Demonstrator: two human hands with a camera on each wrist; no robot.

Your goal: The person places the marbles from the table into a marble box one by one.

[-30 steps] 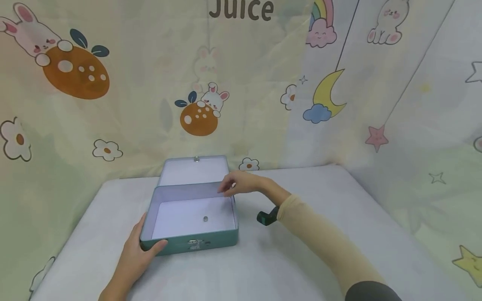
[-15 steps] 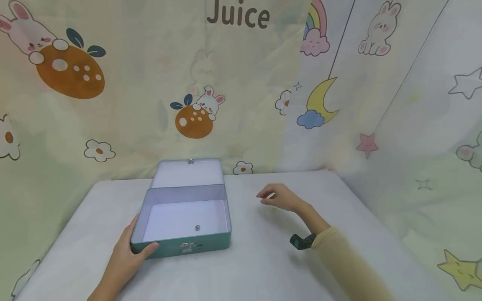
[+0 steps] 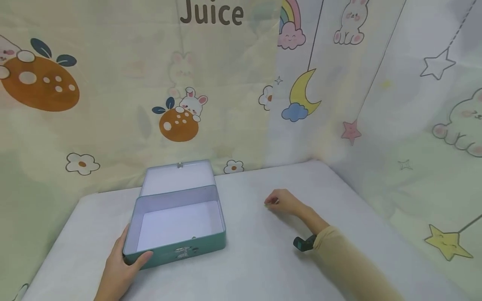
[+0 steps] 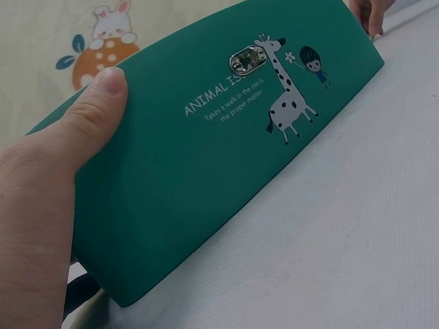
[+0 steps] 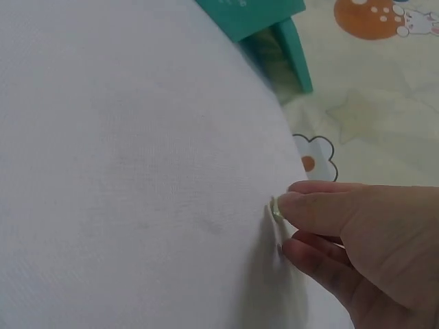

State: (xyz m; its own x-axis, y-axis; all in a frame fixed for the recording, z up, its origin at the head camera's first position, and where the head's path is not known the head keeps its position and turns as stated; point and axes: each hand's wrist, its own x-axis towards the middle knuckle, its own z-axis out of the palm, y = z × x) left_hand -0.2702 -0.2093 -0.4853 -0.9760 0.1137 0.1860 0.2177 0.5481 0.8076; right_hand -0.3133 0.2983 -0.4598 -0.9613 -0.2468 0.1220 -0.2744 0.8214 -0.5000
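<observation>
A green tin box [image 3: 177, 248] stands with its hinged lid [image 3: 178, 177] raised at the back. My left hand [image 3: 118, 263] grips its front left corner, the thumb [image 4: 96, 113] lying across the printed front. Inside, close to the front wall, the top of a small round marble [image 3: 193, 238] just shows. To the right of the box, my right hand [image 3: 284, 202] is down at the white tabletop. Its thumb and fingers pinch a tiny yellow-green glassy marble [image 5: 277, 210], mostly covered by the fingertips.
White cloth covers the table [image 3: 256, 259]. A cartoon-printed curtain [image 3: 233, 125] hangs behind it and along the right side. A metal clasp [image 4: 247, 61] sits on the box front. A dark camera [image 3: 304, 243] is strapped to my right wrist.
My right hand has left the box's right edge, moved right and come down to pinch the yellow-green marble. The marble inside the box has rolled toward the front wall. The left hand keeps its grip.
</observation>
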